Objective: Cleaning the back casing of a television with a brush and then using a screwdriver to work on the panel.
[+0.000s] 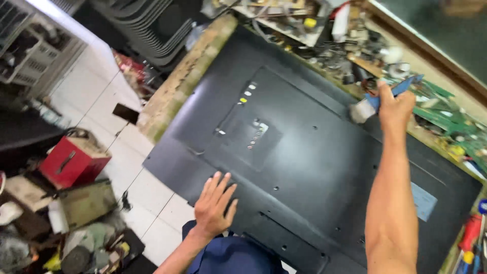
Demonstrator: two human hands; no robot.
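Television back panel (304, 152) lies face down on my surface (203, 56); my left hand (215, 205) rests flat, fingers spread, at 7 o'clock; my right hand (395, 106) grips a blue-handled brush (375, 104) at 2 o'clock

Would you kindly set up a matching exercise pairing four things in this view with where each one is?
Things:
1. left hand
2. right hand
3. red box
4. green circuit boards

Places:
A. on the floor, left of the bench
B. flat on the black back panel, near edge
C. at the far edge, gripping a blue-handled brush
D. on the cluttered bench beyond the panel

Pairs: 1-B, 2-C, 3-A, 4-D
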